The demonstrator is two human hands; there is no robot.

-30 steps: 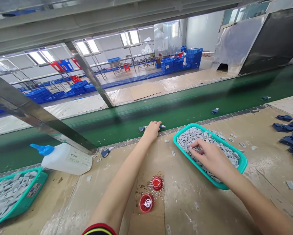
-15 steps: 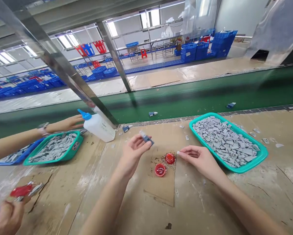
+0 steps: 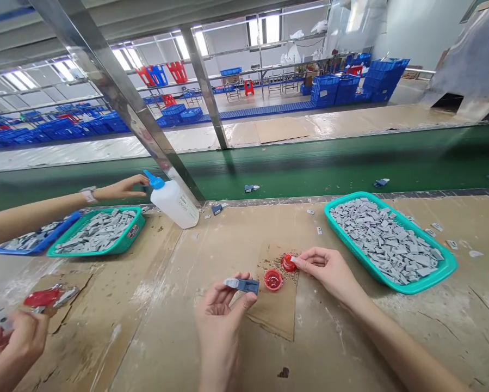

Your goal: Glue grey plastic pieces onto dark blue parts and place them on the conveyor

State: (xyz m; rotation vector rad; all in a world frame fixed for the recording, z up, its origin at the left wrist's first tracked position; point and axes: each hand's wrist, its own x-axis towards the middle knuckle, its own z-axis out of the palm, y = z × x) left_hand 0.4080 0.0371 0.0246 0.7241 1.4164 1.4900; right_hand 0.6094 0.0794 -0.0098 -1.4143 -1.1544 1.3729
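My left hand (image 3: 222,310) pinches a dark blue-grey plastic part with a pale grey end (image 3: 246,286), held roughly level above the table. Between the thumb and fingers of my right hand (image 3: 329,271) is a small pale grey plastic piece (image 3: 294,259), its tip at the edge of a small red cap (image 3: 286,265); whether they touch I cannot tell. A second red cap (image 3: 273,280) with glossy red liquid lies just nearer. Both caps stand on a piece of cardboard (image 3: 279,316) strewn with brown specks. Right of my right hand is a teal basket (image 3: 411,290) full of small grey pieces.
At left, a co-worker's hand (image 3: 125,188) reaches by a white bottle with a blue nozzle (image 3: 177,204); another hand (image 3: 22,337) holds a grey part. Another teal basket (image 3: 99,251) stands there. Blue-grey parts (image 3: 251,188) lie on the green belt (image 3: 309,166) beyond the table edge.
My left hand has come down and nearer with the blue-grey part. My right hand has brought the small piece left to the farther red cap. The view has shifted slightly.
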